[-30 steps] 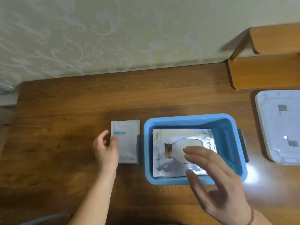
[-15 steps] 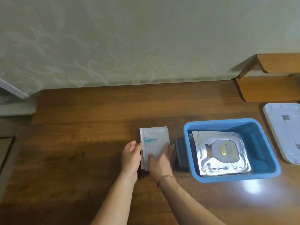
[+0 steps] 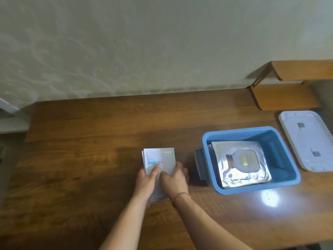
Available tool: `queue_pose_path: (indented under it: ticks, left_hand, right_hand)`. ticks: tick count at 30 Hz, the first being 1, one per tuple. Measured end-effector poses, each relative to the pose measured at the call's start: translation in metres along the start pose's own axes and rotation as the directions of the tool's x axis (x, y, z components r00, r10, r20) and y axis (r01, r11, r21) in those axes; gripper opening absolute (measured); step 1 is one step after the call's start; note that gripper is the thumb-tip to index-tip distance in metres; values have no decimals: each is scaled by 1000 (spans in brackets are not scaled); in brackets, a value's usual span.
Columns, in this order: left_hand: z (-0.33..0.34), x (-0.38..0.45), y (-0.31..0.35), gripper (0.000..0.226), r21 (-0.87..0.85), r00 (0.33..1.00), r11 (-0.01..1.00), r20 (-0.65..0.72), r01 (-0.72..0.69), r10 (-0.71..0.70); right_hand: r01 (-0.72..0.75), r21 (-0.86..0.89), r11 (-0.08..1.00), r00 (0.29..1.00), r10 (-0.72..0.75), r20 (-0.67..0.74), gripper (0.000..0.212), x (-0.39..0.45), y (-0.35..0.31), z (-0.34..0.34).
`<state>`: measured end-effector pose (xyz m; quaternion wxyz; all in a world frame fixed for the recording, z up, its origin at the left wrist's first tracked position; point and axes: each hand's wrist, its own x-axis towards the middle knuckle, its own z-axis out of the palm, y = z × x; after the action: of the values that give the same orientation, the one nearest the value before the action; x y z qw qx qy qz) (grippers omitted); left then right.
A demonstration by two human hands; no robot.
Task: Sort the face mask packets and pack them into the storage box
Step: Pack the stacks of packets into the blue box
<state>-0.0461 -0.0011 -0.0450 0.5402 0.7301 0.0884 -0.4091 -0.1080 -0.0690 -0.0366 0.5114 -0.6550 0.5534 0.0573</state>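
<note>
A small stack of white face mask packets [image 3: 159, 157] with a blue label is held just above the wooden table, left of the box. My left hand [image 3: 146, 179] grips its left edge, thumb on top. My right hand [image 3: 173, 177] grips its right edge, fingers curled round it. The blue storage box [image 3: 286, 161] stands to the right, a grey handle on its left end. Silver foil mask packets [image 3: 240, 163] with a bottle picture lie flat inside it, against its left side.
The box's white lid [image 3: 308, 139] lies upside down on the table right of the box. A wooden shelf unit [image 3: 288, 94] stands at the back right against the wall. A bright light spot shines on the table in front of the box.
My right hand left the box and came over to the white packets. Both hands now hold the stack, its near end lifted off the table. The camera view shifted left.
</note>
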Motion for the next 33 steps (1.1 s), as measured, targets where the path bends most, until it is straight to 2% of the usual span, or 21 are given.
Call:
queue_pose_path:
  ticks: [2, 4, 5, 7, 8, 10, 12, 13, 16, 18, 20, 22, 24, 26, 28, 29, 31, 32, 33]
  left_hand:
    - [-8, -4, -5, 15, -78, 1000, 997, 12, 6, -5]
    - [-17, -10, -8, 21, -187, 998, 982, 56, 28, -18]
    - [-20, -12, -8, 26, -238, 998, 971, 69, 30, -14]
    - [-22, -19, -9, 37, -333, 997, 942, 74, 41, -18]
    - [-20, -25, -7, 39, -393, 997, 918, 70, 47, -21]
    - [-10, -40, -3, 41, -508, 997, 859, 75, 67, -33]
    - [0, -54, 1, 45, -567, 994, 822, 108, 53, 11]
    - [2, -61, 6, 42, -578, 990, 816, 130, 29, 57]
    - [3, -83, 26, 32, -529, 957, 844, 190, -89, 220]
    - [8, -94, 38, 49, -427, 907, 880, 253, -208, 337]
    - [24, -100, 49, 62, -417, 818, 872, 387, -256, 426]
    - [50, -103, 62, 59, -450, 718, 852, 496, -269, 488]
    - [79, -103, 72, 56, -398, 706, 856, 499, -329, 503]
    - [105, -99, 72, 50, -210, 710, 821, 418, -532, 567]
    - [126, -93, 66, 35, 76, 624, 633, 295, -771, 724]
    - [135, -90, 64, 26, 207, 544, 506, 235, -838, 806]
    - [150, -85, 61, 20, 383, 370, 282, 178, -880, 912]
    - [156, -84, 59, 23, 448, 314, 198, 202, -872, 928]
    - [162, -83, 56, 27, 503, 298, 136, 257, -854, 919]
  right_hand:
    - [124, 62, 990, 992, -126, 29, 58, -6, 5, -7]
    - [187, 161, 969, 980, -196, 40, 67, -14, 16, -16]
    - [171, 221, 960, 983, -181, 28, 77, -17, 22, -19]
    - [24, 420, 907, 998, -46, 43, 91, -28, 27, -19]
    - [-56, 577, 815, 994, -9, 109, 93, -32, 29, -17]
    - [-115, 811, 574, 977, -83, 198, 85, -38, 28, -7]
    - [-36, 899, 436, 979, -166, 120, 68, -48, 20, -8]
    - [12, 910, 414, 980, -185, 72, 61, -52, 16, -14]
    - [120, 890, 441, 968, -252, -6, 56, -63, 15, -45]
    - [146, 869, 473, 971, -235, -35, 61, -73, 19, -82]
    - [192, 854, 484, 968, -237, -83, 65, -79, 27, -127]
    - [275, 810, 519, 954, -252, -162, 65, -78, 35, -178]
    - [310, 726, 614, 949, -240, -203, 52, -66, 47, -230]
    - [287, 634, 718, 958, -234, -169, 38, -42, 61, -270]
    - [270, 525, 807, 962, -248, -114, 37, -17, 66, -290]
    - [261, 489, 832, 963, -259, -73, 37, -7, 65, -291]
    - [244, 423, 873, 961, -277, 18, 39, 11, 61, -282]
    - [250, 380, 890, 956, -288, 46, 39, 19, 60, -275]
    - [273, 325, 905, 950, -307, 58, 35, 24, 59, -268]
